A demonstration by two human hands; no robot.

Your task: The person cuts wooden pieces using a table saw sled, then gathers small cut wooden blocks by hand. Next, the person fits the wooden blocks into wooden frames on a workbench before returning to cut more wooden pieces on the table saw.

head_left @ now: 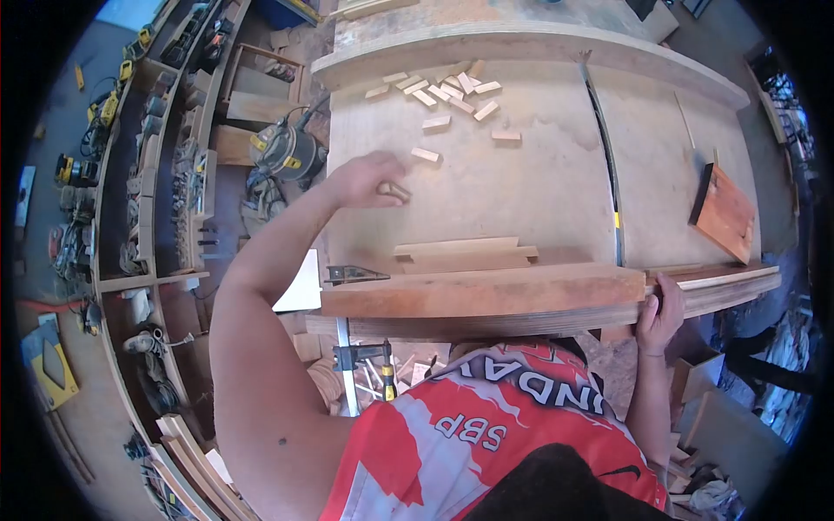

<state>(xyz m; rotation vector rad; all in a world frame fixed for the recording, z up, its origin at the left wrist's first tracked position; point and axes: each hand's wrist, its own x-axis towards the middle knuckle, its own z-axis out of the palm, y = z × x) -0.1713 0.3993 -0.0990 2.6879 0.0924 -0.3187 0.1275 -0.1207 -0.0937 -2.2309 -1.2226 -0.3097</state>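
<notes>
My left hand [372, 181] is over the left part of the workbench, its fingers closed around a small wooden block [395, 192] that is partly hidden. Just beyond it lies a single loose block [426, 155], with more small blocks [452, 91] scattered toward the back. At the front edge, my right hand [660, 314] grips the right end of a thick wooden board [486, 293]. A bar clamp [354, 274] sits at that board's left end, its bar and handle hanging below the edge. Thin wood strips [465, 252] lie behind the board.
A long wooden rail [530, 42] runs along the back of the workbench [521, 191]. A dark slot [604, 148] crosses the top, and a reddish wood panel [724, 214] lies at right. Shelves with tools [148, 200] and a shop vacuum [289, 149] stand at left.
</notes>
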